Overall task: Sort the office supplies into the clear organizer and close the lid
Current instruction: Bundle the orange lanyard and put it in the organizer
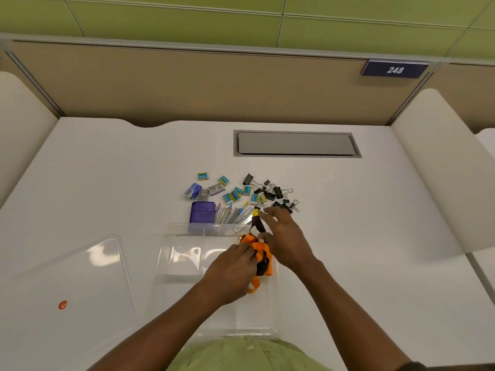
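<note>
A clear organizer (171, 253) stands open on the white desk in front of me. Over its right side my left hand (230, 266) grips an orange and black bundle of straps (261, 254). My right hand (284, 236) touches the bundle's black strap end with thumb and fingers, the other fingers spread. The organizer's clear lid (80, 266) lies flat to the left. Behind the organizer lie a purple box (202, 212), several pens and blades (233, 214), small staple boxes (235, 192) and black binder clips (278, 194).
A small orange dot (62, 304) shows on the lid. A grey cable hatch (296, 143) is set into the desk at the back. White dividers rise at the left and right (439, 167). A sign reading 248 (395, 69) hangs on the partition.
</note>
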The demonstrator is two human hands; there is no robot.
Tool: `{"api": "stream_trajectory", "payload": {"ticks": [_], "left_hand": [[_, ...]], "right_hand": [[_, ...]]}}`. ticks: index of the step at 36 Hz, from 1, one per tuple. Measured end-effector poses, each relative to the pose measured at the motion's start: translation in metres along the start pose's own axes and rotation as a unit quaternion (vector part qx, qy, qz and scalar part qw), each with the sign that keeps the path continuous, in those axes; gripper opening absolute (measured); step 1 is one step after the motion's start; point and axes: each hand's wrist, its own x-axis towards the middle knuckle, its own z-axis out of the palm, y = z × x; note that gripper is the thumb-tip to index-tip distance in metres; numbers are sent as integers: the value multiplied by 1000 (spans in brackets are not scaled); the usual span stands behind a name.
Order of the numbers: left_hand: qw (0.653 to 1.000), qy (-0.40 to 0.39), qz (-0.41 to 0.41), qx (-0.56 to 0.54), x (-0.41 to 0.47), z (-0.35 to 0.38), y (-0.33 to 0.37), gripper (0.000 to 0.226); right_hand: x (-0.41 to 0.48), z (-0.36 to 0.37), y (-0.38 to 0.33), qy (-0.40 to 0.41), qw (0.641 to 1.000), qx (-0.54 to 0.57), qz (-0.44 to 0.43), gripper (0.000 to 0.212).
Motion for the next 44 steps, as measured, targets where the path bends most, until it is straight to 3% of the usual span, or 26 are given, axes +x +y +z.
{"api": "stream_trajectory", "payload": {"ticks": [3,5,9,13,17,20,24,28,32,37,44], "left_hand": [[993,106,36,-47,-21,0,1,41],[985,141,46,-86,-37,1,1,44],[989,106,18,-100,-54,14,-4,57],[992,86,13,-94,-49,12,-2,49],[990,94,26,-100,-35,24,3,25],[979,122,8,-163,-24,27,4,16],[973,141,-48,-174,-11,19,-2,11],[970,95,-94,-202,-1,12,-6,19],[969,74,-57,-229,7,9,5,30],[988,4,-75,-137,17,7,10,36],[993,-41,-39,-106,19,4,1,33]], "right_hand": [[3,9,-1,-41,996,-49,-60,54],[2,16,-3,-31,992,-69,-101,44],[-6,27,-4,-50,985,-82,-144,45],[-14,27,0,-140,975,-70,-159,59],[-12,22,-1,-208,963,-93,-141,41],[-4,15,-3,-261,958,-71,-98,28],[0,0,1,-208,975,-22,-72,35],[-9,-13,6,-142,988,-22,-48,39],[-22,-8,2,-169,984,-56,-30,25],[-33,12,-3,-157,986,-56,-15,19],[-41,31,-13,-111,992,-62,-22,26]]}}
